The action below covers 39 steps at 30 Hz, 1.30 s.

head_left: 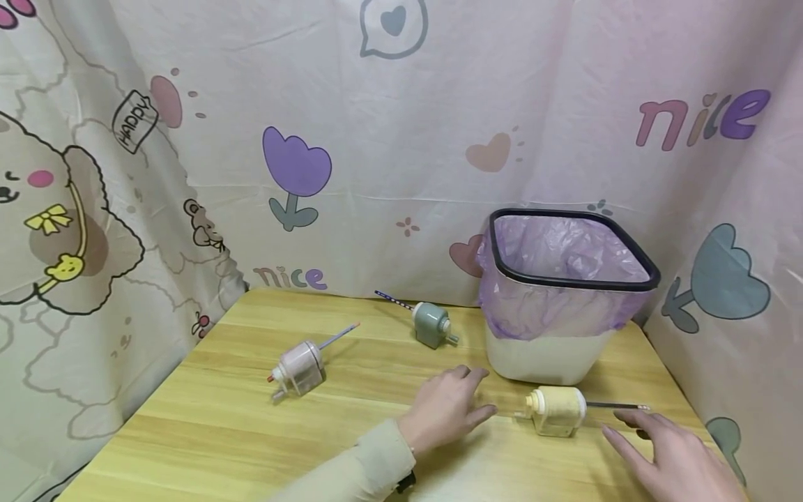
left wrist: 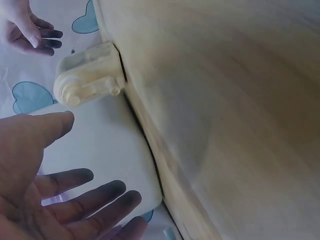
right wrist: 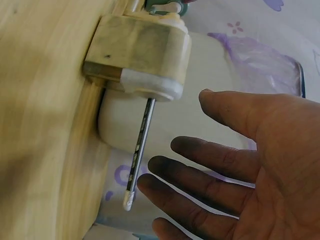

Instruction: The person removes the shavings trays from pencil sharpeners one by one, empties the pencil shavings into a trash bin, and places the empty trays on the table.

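One yellow sharpener (head_left: 557, 411): black pencil (head_left: 610, 405) inserted
Left hand (head_left: 444, 410): fingers loose, apart from sharpener
Right hand (head_left: 680, 457): fingers extended, near pencil

Head view bright w/ soft shadows, pale glare on table (head_left: 495, 466). Wrist views dimmer; L wrist pic hazy, table grain blurry.
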### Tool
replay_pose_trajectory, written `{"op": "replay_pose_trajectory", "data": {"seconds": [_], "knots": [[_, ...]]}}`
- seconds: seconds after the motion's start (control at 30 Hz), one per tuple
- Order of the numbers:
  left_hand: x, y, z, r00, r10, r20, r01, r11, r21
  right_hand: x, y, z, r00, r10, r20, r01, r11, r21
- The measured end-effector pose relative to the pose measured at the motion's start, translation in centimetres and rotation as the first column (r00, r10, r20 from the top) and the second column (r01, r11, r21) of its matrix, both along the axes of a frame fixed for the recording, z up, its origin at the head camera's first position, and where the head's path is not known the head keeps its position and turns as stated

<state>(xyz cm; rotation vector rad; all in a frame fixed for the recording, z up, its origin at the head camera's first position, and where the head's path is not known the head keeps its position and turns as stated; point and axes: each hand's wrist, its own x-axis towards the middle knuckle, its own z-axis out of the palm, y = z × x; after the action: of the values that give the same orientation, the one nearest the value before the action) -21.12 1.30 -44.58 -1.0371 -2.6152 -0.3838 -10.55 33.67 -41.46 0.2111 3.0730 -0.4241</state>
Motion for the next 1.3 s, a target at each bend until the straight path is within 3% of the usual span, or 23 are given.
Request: {"op": "replay_pose_trajectory", "data": {"seconds": [0.33, 0.83, 1.3], "knots": [[0.1, 2.5, -0.2, 0.998, -0.043, 0.056, 0.043, 0.999, -0.003, 0.3, 1.0, -1.0, 0.998, -0.027, 0.057, 0.026, 1.000, 0.011], [0.1, 5.2, 0.4, 0.987, -0.086, 0.138, 0.088, 0.996, -0.003, 0.5, 2.5, -2.1, 0.986, -0.034, 0.162, 0.040, 0.999, -0.036], [-0.1, 6.8, 0.1, 0.982, -0.103, 0.159, 0.106, 0.994, -0.014, 0.9, 3.3, -2.7, 0.988, -0.042, 0.149, 0.050, 0.998, -0.048]]}}
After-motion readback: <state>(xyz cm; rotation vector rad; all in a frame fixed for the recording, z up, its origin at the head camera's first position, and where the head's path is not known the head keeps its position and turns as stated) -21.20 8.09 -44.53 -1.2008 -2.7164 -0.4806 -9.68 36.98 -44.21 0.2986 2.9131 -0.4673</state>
